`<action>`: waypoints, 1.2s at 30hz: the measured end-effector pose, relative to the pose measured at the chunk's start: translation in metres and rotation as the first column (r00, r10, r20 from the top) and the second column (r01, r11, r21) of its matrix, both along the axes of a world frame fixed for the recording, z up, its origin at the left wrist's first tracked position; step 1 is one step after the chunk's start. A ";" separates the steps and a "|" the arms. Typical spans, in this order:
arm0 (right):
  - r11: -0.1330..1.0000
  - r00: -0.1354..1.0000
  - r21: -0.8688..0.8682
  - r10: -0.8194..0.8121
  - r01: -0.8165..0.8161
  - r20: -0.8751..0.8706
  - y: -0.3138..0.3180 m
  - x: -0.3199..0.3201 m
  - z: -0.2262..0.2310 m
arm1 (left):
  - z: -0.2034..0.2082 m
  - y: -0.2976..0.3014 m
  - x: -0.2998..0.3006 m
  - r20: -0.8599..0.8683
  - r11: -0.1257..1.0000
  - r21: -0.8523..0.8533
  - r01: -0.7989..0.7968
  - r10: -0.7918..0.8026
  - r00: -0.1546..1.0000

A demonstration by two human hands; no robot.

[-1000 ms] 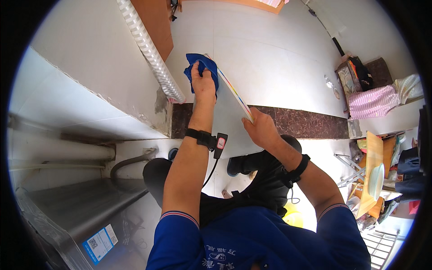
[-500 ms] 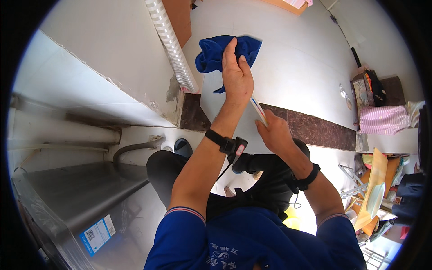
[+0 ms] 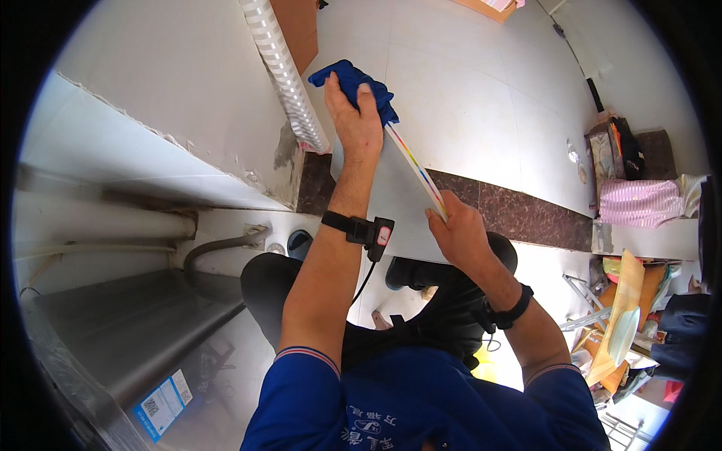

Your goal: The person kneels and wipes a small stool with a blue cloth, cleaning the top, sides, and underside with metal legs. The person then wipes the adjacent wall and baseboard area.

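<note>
Gripped in my left hand (image 3: 355, 126) is a dark blue cloth (image 3: 350, 80), bunched beneath the palm and folded over the far end of a flat pale panel (image 3: 395, 207). A white strip with coloured marks (image 3: 410, 161) runs along the panel's right edge. My right hand (image 3: 460, 234) is closed on the near part of that edge, thumb on top. The panel slants in front of my knees, and its far corner is hidden by the cloth and my left hand.
A striped, shiny roll (image 3: 282, 71) leans at the left by a wall corner. The metal counter (image 3: 135, 323) stands at lower left, with a grey hose (image 3: 218, 244) behind it. Folded pink striped fabric (image 3: 639, 201) and a cluttered shelf area with a wooden board (image 3: 620, 316) lie right.
My left hand has moved left with the cloth, which is now more gathered. More of the marked strip shows. My right hand has shifted slightly toward me and keeps its hold.
</note>
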State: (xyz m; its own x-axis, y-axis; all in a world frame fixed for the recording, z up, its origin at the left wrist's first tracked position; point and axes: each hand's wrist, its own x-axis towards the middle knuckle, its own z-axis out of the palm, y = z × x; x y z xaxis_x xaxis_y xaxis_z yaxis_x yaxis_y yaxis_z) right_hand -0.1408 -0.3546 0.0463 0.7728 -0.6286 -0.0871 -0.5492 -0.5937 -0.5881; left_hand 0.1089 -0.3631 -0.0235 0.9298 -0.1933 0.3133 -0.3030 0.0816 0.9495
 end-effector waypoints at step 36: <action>0.988 0.978 0.055 -0.152 0.146 0.140 -0.020 -0.031 -0.015 | -0.041 -0.034 -0.017 0.131 0.945 0.325 0.044 -0.091 0.987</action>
